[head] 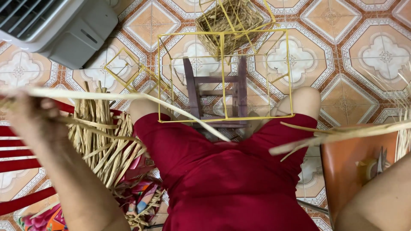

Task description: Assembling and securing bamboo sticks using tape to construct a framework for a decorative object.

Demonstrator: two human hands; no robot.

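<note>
On the left, above the red slats of a seat, the left hand is raised and motion-blurred; its fingers look closed around the end of a long pale straw strand, though the blur hides the exact grip. From the hand the strand runs rightward — first level, then slanting down across the lap to end near the red shorts. Below the hand a bundle of dried straw stands fanned out beside the thigh, a sign that much material is unused. A grey appliance with a vent sits at the top left on the patterned tiled floor.

In the middle, resting at the knees, is a yellow wire frame shaped like a box; its bars look bare, with no straw wound on them, so by my judgement the weaving on this frame has hardly begun. A small dark wooden stool shows through it, and a smaller yellow frame lies to its left. Beyond, a woven straw basket stands apparently well advanced.

On the right, more straw strands stretch toward the frame's edge — the right hand itself is out of view, only the forearm shows, so I cannot tell its grip. An orange chair seat holds scissors.
</note>
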